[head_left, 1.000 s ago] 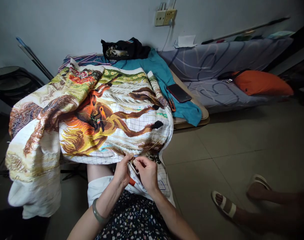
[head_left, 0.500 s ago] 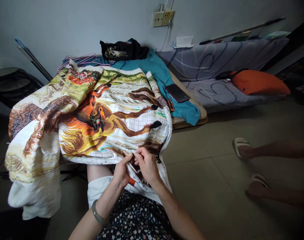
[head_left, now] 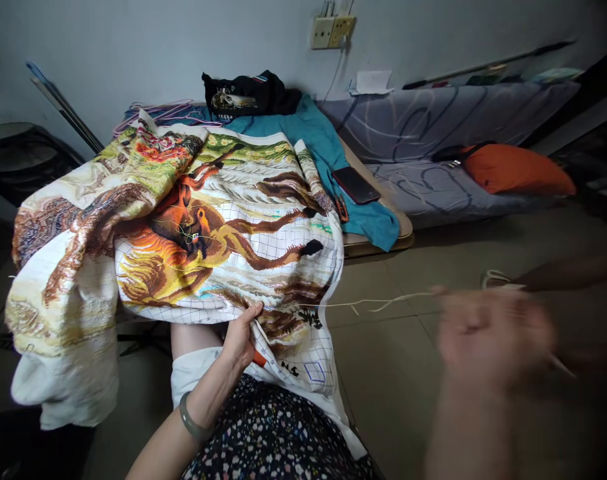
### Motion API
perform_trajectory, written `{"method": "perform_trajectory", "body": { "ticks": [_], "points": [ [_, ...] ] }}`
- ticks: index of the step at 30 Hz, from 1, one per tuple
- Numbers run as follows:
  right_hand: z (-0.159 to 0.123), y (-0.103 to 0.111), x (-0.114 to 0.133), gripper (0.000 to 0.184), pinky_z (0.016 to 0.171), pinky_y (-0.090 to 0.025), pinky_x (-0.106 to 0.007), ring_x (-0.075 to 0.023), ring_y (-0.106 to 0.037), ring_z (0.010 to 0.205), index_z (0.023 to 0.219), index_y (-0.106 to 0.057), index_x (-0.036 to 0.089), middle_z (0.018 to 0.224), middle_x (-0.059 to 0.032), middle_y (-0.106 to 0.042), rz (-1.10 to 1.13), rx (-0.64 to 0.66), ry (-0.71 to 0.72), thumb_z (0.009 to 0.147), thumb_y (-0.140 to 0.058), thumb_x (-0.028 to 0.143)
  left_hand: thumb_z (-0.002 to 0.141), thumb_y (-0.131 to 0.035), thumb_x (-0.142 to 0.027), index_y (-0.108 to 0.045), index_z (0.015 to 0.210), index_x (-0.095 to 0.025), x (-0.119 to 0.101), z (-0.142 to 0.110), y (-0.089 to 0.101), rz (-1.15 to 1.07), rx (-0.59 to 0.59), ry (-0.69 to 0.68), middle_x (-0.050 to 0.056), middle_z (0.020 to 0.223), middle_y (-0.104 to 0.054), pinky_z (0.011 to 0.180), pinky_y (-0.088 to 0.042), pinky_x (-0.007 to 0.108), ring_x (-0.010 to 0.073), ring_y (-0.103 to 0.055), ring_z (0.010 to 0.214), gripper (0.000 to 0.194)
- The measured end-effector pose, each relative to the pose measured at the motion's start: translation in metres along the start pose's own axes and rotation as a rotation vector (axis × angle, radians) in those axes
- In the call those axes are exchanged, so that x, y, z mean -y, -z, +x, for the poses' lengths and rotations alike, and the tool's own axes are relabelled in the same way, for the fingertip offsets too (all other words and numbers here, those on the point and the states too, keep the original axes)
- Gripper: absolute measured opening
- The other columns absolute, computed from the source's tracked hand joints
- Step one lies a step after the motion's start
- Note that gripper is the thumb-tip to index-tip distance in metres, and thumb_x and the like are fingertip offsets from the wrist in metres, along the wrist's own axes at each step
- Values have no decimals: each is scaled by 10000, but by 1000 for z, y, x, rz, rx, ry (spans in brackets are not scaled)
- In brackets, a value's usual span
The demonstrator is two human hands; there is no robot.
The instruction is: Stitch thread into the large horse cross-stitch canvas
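Note:
A large cross-stitch cloth with stitched horses and a printed grid spreads over a low surface and across my lap. My left hand grips its near edge, thumb on top and fingers hidden underneath. A pale thread runs from the cloth, near the left thumb, out to my right hand. That hand is off to the right above the floor, closed like a fist on the thread and blurred by motion. A thin pale tip shows past its right side; I cannot tell whether it is a needle.
A phone and orange-handled snips lie on a teal cloth beyond the stitching. A black bag sits at the back. An orange cushion rests on a grey sofa. Another person's legs and slipper are at right.
My right hand has moved from beside the left hand far out to the right, drawing the thread out of the cloth. My left hand still holds the edge.

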State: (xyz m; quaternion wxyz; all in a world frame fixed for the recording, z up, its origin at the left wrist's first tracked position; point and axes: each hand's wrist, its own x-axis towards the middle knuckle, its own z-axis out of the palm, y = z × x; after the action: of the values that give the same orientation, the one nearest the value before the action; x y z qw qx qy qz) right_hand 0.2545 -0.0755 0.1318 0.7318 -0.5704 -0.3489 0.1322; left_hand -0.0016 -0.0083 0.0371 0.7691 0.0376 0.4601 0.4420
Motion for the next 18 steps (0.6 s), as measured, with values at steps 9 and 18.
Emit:
{"method": "perform_trajectory", "body": {
  "ticks": [9,18],
  "points": [
    [-119,-97,-62,223,417,-365,-190,-95,-460,448,905,-657,158,534,7,-534,-240,745,-365,835,-494,293,604,-742,-179,-645,772,-103,-3,-4,-1,30,51,57,67,684,-693,720,-532,352,211,-660,656,209],
    [-116,-102,-62,244,485,-413,-213,-124,-527,478,893,-689,157,539,-4,-593,-350,746,-226,838,-483,276,618,-732,-175,-635,762,-103,-2,-2,0,19,46,46,53,655,-679,693,-537,342,182,-640,594,187]
  ]
}}
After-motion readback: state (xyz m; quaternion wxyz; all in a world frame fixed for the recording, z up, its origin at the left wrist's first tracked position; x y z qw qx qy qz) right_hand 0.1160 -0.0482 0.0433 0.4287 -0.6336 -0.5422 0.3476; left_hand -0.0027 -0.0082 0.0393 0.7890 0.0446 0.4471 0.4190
